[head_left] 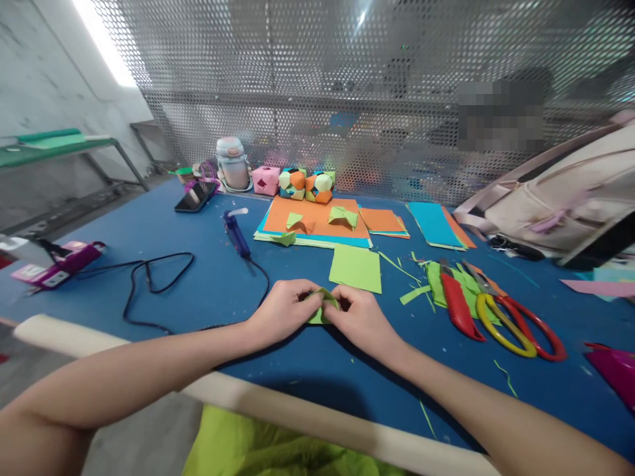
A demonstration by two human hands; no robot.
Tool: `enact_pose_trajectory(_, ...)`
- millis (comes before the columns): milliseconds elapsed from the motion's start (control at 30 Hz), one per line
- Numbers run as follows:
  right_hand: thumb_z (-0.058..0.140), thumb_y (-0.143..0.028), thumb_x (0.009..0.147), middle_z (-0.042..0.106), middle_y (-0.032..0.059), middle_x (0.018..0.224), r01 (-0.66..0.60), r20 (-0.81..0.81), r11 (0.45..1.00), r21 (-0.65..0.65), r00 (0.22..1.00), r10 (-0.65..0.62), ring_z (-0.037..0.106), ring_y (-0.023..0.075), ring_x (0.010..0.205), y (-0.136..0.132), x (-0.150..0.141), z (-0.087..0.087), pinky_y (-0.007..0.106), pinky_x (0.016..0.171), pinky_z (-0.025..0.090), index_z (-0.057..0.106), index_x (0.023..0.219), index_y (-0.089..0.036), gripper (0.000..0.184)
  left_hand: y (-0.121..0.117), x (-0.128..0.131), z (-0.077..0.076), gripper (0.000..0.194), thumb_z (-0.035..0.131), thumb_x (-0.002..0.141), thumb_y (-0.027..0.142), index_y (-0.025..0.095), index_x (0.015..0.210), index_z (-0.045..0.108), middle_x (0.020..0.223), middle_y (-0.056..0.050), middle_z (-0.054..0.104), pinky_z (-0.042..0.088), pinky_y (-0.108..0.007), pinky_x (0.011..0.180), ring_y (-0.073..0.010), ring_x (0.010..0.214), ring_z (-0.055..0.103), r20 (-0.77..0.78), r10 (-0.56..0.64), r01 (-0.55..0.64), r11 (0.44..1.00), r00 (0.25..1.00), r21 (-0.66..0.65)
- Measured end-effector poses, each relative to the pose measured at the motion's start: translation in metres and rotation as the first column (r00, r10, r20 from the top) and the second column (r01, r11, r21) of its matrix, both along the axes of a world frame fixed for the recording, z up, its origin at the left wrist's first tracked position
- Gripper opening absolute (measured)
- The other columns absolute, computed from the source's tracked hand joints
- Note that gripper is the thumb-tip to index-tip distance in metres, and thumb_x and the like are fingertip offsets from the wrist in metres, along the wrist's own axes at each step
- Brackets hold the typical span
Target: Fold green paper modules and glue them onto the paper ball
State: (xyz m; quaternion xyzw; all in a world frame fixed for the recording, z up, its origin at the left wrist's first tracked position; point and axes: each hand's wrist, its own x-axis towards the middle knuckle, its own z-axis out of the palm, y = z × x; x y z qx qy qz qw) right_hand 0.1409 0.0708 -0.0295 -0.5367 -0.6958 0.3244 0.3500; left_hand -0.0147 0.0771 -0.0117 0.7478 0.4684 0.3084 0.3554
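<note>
Just beyond blue tabletop [163, 228], perforated screen [317, 53].

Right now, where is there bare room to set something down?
Left of the glue gun, between the phone and the looped cable, the blue table looks bare. Right of the hands it is crowded: scissors, red cutter, green scraps.

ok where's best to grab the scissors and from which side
By the red and yellow handle loops, probably from the near side with the right hand: the loops lie toward the person, while the blades point away.
</note>
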Motion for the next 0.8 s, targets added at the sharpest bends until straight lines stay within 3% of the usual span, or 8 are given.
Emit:
enact_pose_trajectory(100, 0.049, -0.031, 0.069, 0.040, -0.0050, 0.053, -0.009, -0.008, 1.000, -0.006, 1.000, 0.009, 0.037, 0.0104, 0.053, 0.0002, 0.0008, 0.0009, 0.023, 0.050, 0.029, 0.041, 0.055, -0.020, 0.020, -0.0010, -0.0022, 0.0036, 0.033, 0.042, 0.085, 0.024, 0.014, 0.057, 0.057, 0.056, 0.002, 0.050, 0.032, -0.021, 0.055, -0.0087, 0.056, 0.042, -0.091, -0.034, 0.045, 0.991, 0.995, 0.127)
enact_pose_trajectory(200, 0.050, -0.030, 0.068, 0.039, -0.0052, 0.053, -0.015, -0.010, 1.000, -0.014, 1.000, 0.015, 0.036, 0.0102, 0.053, 0.0001, 0.0014, 0.0012, 0.023, 0.050, 0.029, 0.039, 0.054, -0.020, 0.020, -0.0007, -0.0029, 0.0036, 0.036, 0.044, 0.085, 0.023, 0.014, 0.053, 0.055, 0.051, 0.004, 0.045, 0.030, -0.021, 0.052, -0.0078, 0.052, 0.039, -0.111, -0.016, 0.033, 0.988, 0.994, 0.149)
enact_pose_trajectory(300, 0.050, -0.030, 0.067, 0.038, -0.0054, 0.052, -0.027, -0.026, 0.999, -0.041, 0.999, 0.026, 0.035, 0.0101, 0.052, 0.0003, 0.0022, 0.0025, 0.023, 0.049, 0.028, 0.039, 0.054, -0.020, 0.020, -0.0006, -0.0027, 0.0028, 0.032, 0.046, 0.085, 0.023, 0.014, 0.059, 0.063, 0.055, 0.002, 0.056, 0.034, -0.020, 0.054, -0.0088, 0.055, 0.047, -0.100, -0.005, 0.020, 0.989, 0.995, 0.148)
enact_pose_trajectory(433, 0.049, -0.031, 0.066, 0.039, -0.0051, 0.052, -0.043, -0.033, 0.997, -0.060, 0.999, 0.042, 0.035, 0.0104, 0.052, 0.0005, 0.0022, 0.0048, 0.023, 0.049, 0.028, 0.040, 0.054, -0.021, 0.019, -0.0033, -0.0031, 0.0051, 0.023, 0.049, 0.084, 0.023, 0.014, 0.088, 0.070, 0.086, -0.003, 0.071, 0.043, -0.020, 0.067, -0.0125, 0.074, 0.061, -0.007, -0.028, 0.029, 0.983, 1.000, 0.181)
enact_pose_trajectory(533, 0.049, -0.031, 0.066, 0.038, -0.0051, 0.052, -0.053, -0.023, 0.998, -0.043, 0.998, 0.052, 0.034, 0.0104, 0.053, -0.0002, 0.0008, 0.0057, 0.023, 0.049, 0.027, 0.039, 0.054, -0.021, 0.019, -0.0055, -0.0037, 0.0072, 0.025, 0.048, 0.085, 0.022, 0.014, 0.083, 0.071, 0.077, -0.002, 0.071, 0.042, -0.019, 0.063, -0.0112, 0.067, 0.060, -0.025, -0.037, 0.041, 0.981, 0.999, 0.189)
enact_pose_trajectory(633, 0.049, -0.029, 0.066, 0.037, -0.0054, 0.051, -0.069, -0.017, 0.997, -0.029, 0.997, 0.069, 0.034, 0.0100, 0.052, -0.0017, -0.0001, 0.0063, 0.023, 0.049, 0.027, 0.038, 0.053, -0.021, 0.019, -0.0046, -0.0037, 0.0073, 0.026, 0.048, 0.085, 0.025, 0.014, 0.077, 0.071, 0.071, -0.001, 0.069, 0.042, -0.020, 0.060, -0.0114, 0.064, 0.058, -0.010, 0.004, -0.002, 0.988, 1.000, 0.156)
enact_pose_trajectory(800, 0.050, -0.030, 0.067, 0.038, -0.0053, 0.051, -0.010, -0.019, 1.000, 0.009, 1.000, 0.010, 0.035, 0.0098, 0.052, -0.0011, 0.0037, 0.0095, 0.023, 0.049, 0.028, 0.041, 0.052, -0.020, 0.020, -0.0002, -0.0026, 0.0071, 0.027, 0.052, 0.082, 0.034, 0.014, 0.094, 0.067, 0.087, -0.004, 0.070, 0.046, -0.022, 0.062, -0.0137, 0.073, 0.061, 0.121, -0.007, 0.012, 0.999, 0.993, -0.042)
